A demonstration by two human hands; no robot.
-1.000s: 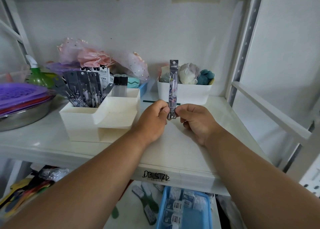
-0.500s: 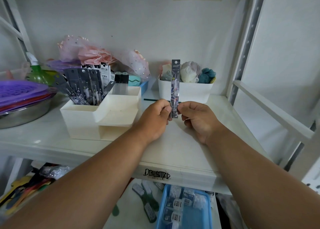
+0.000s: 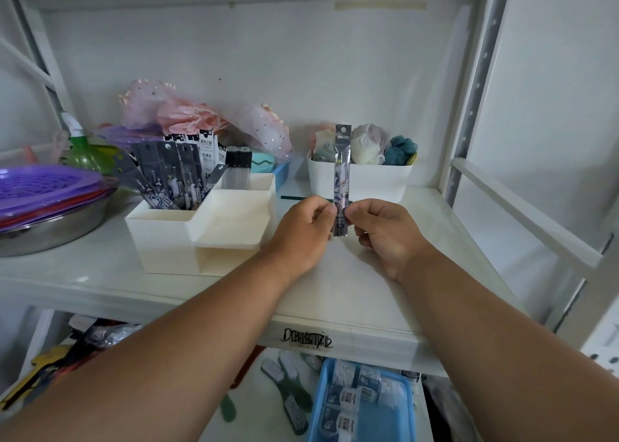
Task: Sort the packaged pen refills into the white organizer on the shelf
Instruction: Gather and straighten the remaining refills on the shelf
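- Refill packet [image 3: 342, 177] stands upright, its lower end pinched between left hand [image 3: 301, 230] and right hand [image 3: 385, 234].
- White organizer [image 3: 201, 234], with more packets, sits just left of the left hand.

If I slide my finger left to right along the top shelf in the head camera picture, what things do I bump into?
Purple plates in a metal pan → white organizer holding refill packs → left hand → held refill pack → right hand.
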